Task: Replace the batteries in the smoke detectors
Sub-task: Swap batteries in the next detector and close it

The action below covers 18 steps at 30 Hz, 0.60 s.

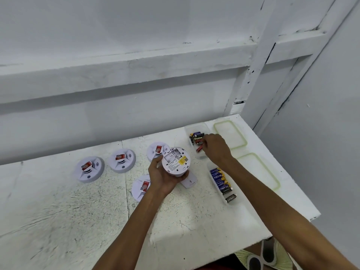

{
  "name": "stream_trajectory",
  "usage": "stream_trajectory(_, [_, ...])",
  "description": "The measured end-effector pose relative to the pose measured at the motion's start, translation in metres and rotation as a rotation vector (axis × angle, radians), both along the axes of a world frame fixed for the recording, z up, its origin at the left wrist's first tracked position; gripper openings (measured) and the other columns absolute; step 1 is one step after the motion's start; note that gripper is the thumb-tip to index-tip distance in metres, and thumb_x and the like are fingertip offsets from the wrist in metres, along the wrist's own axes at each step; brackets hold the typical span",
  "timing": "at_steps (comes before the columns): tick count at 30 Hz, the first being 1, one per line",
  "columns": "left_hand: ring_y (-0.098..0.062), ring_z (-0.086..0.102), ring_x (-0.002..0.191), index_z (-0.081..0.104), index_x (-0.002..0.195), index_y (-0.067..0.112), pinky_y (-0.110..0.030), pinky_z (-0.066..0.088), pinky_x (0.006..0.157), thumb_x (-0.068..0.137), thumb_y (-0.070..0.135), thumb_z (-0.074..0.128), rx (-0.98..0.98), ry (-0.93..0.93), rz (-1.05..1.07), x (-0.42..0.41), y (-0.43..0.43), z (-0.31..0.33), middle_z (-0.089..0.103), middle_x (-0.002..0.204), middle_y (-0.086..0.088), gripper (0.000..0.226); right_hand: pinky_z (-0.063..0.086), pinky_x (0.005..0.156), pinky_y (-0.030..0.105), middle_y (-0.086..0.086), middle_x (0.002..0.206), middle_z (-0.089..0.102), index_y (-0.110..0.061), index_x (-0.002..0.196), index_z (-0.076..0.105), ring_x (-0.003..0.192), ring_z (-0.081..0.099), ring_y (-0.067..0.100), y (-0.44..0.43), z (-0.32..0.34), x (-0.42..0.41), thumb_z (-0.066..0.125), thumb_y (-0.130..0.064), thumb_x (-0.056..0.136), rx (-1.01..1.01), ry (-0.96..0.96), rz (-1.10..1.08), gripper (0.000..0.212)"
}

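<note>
My left hand (163, 177) grips a white smoke detector (176, 162) turned underside up above the table, its battery bay open and showing no battery. My right hand (217, 149) reaches into the far clear container (195, 127), fingertips down among mixed loose batteries (196, 137); a red battery (199, 149) lies just beside the fingers. Whether the fingers pinch one is hidden. A nearer clear container (210, 167) holds a row of blue and black batteries (221, 180). A white cover piece (189, 182) lies on the table under the held detector.
Several more smoke detectors lie face up on the white table (97, 221), each with a red tag: far left (89, 169), middle (121, 157), behind my left hand (156, 150), below my wrist (140, 188). Two green-rimmed lids (229, 135) (259, 170) lie at the right edge.
</note>
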State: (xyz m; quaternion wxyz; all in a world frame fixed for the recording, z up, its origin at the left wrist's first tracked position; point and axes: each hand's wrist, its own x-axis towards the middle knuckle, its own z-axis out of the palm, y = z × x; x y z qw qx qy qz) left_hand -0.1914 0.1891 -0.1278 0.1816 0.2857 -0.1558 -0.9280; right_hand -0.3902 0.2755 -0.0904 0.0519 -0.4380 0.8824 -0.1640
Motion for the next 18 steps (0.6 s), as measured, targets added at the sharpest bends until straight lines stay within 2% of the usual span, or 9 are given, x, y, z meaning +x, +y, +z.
stream_trajectory(4, [-0.039,0.061,0.105,0.067,0.121,0.011,-0.051,0.049,0.087,0.092,0.041,0.051,-0.018,-0.003,0.004,0.003,-0.008,0.006,0.068,0.123,-0.021,0.045,0.043,0.066,0.031,0.014,0.106,0.06,-0.003,0.109,0.061,0.103,0.055,0.027,-0.028,-0.008,-0.018,0.052,0.002,0.088,0.263,0.11,0.047,0.023])
stream_trajectory(9, [-0.039,0.061,0.107,0.062,0.132,0.011,-0.049,0.053,0.081,0.092,0.043,0.053,-0.023,-0.002,0.01,0.011,-0.015,0.005,0.063,0.132,-0.021,0.052,0.041,0.066,0.029,0.01,0.11,0.06,-0.006,0.109,0.062,0.103,0.06,0.026,-0.041,-0.011,-0.025,0.062,-0.01,0.089,0.441,0.256,0.117,0.021])
stream_trajectory(11, [-0.04,0.061,0.107,0.061,0.133,0.011,-0.049,0.053,0.081,0.092,0.044,0.052,-0.022,-0.004,0.008,0.013,-0.015,0.005,0.062,0.134,-0.021,0.053,0.042,0.065,0.028,0.008,0.105,0.061,-0.007,0.103,0.064,0.102,0.061,0.025,-0.045,-0.009,-0.022,0.062,-0.011,0.088,0.494,0.297,0.125,0.016])
stream_trajectory(13, [-0.04,0.061,0.107,0.062,0.133,0.011,-0.049,0.053,0.083,0.092,0.044,0.052,-0.023,-0.008,0.01,0.014,-0.016,0.005,0.062,0.133,-0.022,0.053,0.044,0.064,0.027,0.004,0.089,0.056,-0.01,0.089,0.062,0.099,0.063,0.024,-0.047,-0.008,-0.019,0.06,-0.009,0.086,0.541,0.299,0.126,0.004])
stream_trajectory(15, [-0.041,0.06,0.107,0.062,0.131,0.011,-0.049,0.052,0.084,0.091,0.043,0.054,-0.022,-0.008,0.014,0.015,-0.017,0.005,0.063,0.131,-0.022,0.052,0.044,0.063,0.028,0.002,0.081,0.052,-0.011,0.079,0.058,0.096,0.064,0.024,-0.049,-0.008,-0.02,0.058,-0.011,0.084,0.549,0.277,0.141,0.005])
stream_trajectory(16, [-0.041,0.06,0.107,0.062,0.131,0.011,-0.05,0.052,0.085,0.09,0.043,0.055,-0.02,-0.01,0.016,0.016,-0.017,0.005,0.063,0.131,-0.022,0.052,0.044,0.063,0.028,0.004,0.088,0.058,-0.01,0.084,0.061,0.095,0.065,0.024,-0.048,-0.008,-0.022,0.057,-0.013,0.084,0.544,0.272,0.158,0.004])
stream_trajectory(18, [-0.041,0.059,0.108,0.063,0.13,0.012,-0.05,0.051,0.085,0.09,0.044,0.054,-0.015,-0.014,0.015,0.015,-0.018,0.004,0.063,0.131,-0.022,0.052,0.042,0.063,0.03,0.01,0.105,0.062,-0.007,0.108,0.062,0.096,0.064,0.026,-0.047,-0.009,-0.026,0.055,-0.014,0.087,0.503,0.273,0.184,0.022])
